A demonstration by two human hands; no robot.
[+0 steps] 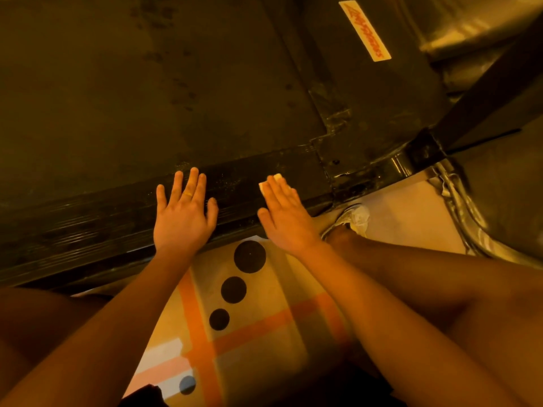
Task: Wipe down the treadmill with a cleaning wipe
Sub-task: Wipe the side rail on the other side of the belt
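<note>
"Head view, right hand [283, 212] first: what sort of hold does it have on the cleaning wipe [277, 177]?"

"No curl at all. The fingers lie straight and close together, pressing the wipe flat onto the treadmill [338, 83]. Only two pale edges of it show, one past the fingertips and one by the index finger."

"Where on the treadmill exactly?"

"On the near side rail [117, 218], the dark ribbed strip along the front edge of the belt [147, 83], a little left of the glossy black corner piece [382, 168]."

"And the left hand [183, 212]?"

"Also on that rail, to the left of the right hand and apart from it. Palm down, fingers spread and straight, holding nothing. A ring [188, 194] sits on one finger."

"What is farther out?"

"The belt fills the far left, dull and spotted with small marks. At the far right a cream label [364, 30] with red lettering lies on the dark frame; I cannot read it."

"And nearer?"

"Between the forearms is a patterned mat [264, 342] with orange stripes and black circles [249, 257]. Just right of the right wrist, a pale shoe [357, 217] rests on the light floor beside the rail."
</note>
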